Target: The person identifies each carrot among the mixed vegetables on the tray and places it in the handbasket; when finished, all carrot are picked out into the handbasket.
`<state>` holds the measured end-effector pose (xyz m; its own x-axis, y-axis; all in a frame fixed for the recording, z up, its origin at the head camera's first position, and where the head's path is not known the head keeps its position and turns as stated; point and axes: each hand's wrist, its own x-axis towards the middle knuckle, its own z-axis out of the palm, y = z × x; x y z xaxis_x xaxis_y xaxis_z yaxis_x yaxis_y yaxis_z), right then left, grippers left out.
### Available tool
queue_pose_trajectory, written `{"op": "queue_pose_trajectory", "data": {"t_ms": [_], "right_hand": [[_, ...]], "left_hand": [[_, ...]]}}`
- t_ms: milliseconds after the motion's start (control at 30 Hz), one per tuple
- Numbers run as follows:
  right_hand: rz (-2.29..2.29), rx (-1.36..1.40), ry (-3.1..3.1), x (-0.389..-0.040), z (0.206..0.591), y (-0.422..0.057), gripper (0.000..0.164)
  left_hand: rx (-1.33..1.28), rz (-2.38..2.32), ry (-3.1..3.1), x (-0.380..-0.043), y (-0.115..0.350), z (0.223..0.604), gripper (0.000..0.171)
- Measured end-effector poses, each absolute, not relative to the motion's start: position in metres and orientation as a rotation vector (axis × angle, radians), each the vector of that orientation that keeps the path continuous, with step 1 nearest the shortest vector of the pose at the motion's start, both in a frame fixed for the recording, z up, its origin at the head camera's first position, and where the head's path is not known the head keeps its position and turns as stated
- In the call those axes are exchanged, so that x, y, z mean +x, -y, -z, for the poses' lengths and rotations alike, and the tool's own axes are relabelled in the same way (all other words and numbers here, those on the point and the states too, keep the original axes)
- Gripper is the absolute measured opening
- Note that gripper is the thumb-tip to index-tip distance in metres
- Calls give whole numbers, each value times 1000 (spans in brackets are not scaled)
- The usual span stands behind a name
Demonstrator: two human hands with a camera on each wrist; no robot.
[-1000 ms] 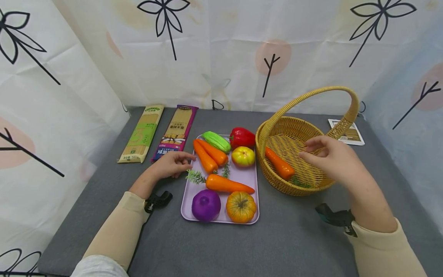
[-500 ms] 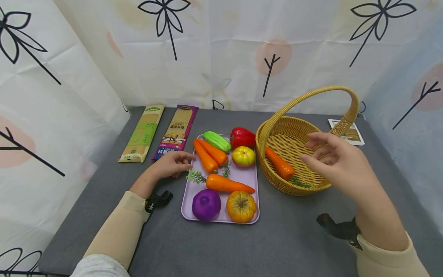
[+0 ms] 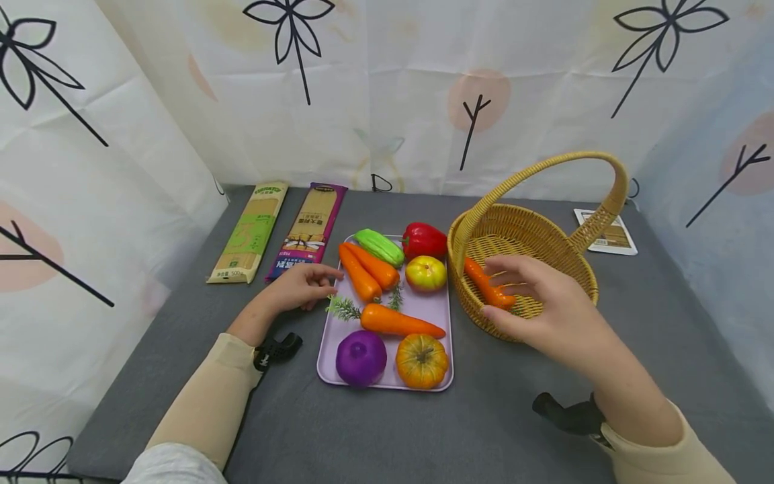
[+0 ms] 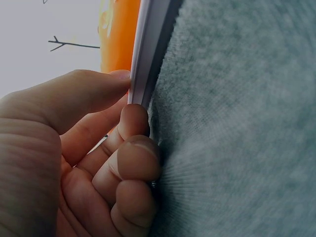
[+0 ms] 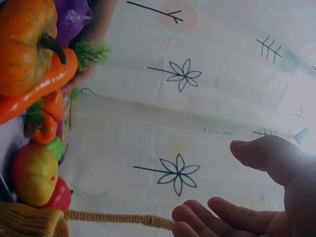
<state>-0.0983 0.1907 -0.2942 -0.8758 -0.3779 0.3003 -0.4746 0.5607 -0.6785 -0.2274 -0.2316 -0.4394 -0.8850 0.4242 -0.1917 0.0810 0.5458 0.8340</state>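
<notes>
My left hand [image 3: 302, 288] pinches the left rim of the lilac tray [image 3: 325, 366]; the left wrist view shows the thumb [image 4: 106, 89] on the rim and curled fingertips against its side. On the tray lie a long carrot [image 3: 399, 321], two smaller carrots [image 3: 361, 274], a cucumber [image 3: 379, 247], a red bell pepper [image 3: 423, 240], a yellow-red round fruit [image 3: 426, 274], a purple round vegetable [image 3: 361, 359] and a small pumpkin [image 3: 422, 362]. My right hand [image 3: 553, 312] hangs over the front of the wicker basket [image 3: 544, 228], fingers loosely bent, nothing held. Beyond its fingers a carrot [image 3: 480, 275] lies inside.
The basket's tall handle [image 3: 544, 161] arches above it. Two noodle packs, one green [image 3: 250, 232] and one purple [image 3: 308, 232], lie at the back left. A white-framed flat card [image 3: 613, 238] sits behind the basket to the right. Patterned cloth [image 3: 387, 101] walls the table's back and sides.
My right hand first drew back a little to the right, then moved left across the basket's front, now overlapping the carrot's lower end in the head view. The left hand and tray stay put.
</notes>
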Motion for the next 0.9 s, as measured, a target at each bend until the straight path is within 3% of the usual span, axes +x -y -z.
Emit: {"op": "queue_pose_trajectory", "data": {"t_ms": [233,533,900], "right_hand": [[-1202,879,2734,-100,312,-171,56],[-1211,961,2816,-108,344,-144,42],[-1254,854,2907,-124,384,-134,43]], "left_hand": [[417,-1271,-2410,-230,232,439,32],[415,-1269,-2422,-230,232,439,32],[438,-1284,-2411,-230,233,442,32]]}}
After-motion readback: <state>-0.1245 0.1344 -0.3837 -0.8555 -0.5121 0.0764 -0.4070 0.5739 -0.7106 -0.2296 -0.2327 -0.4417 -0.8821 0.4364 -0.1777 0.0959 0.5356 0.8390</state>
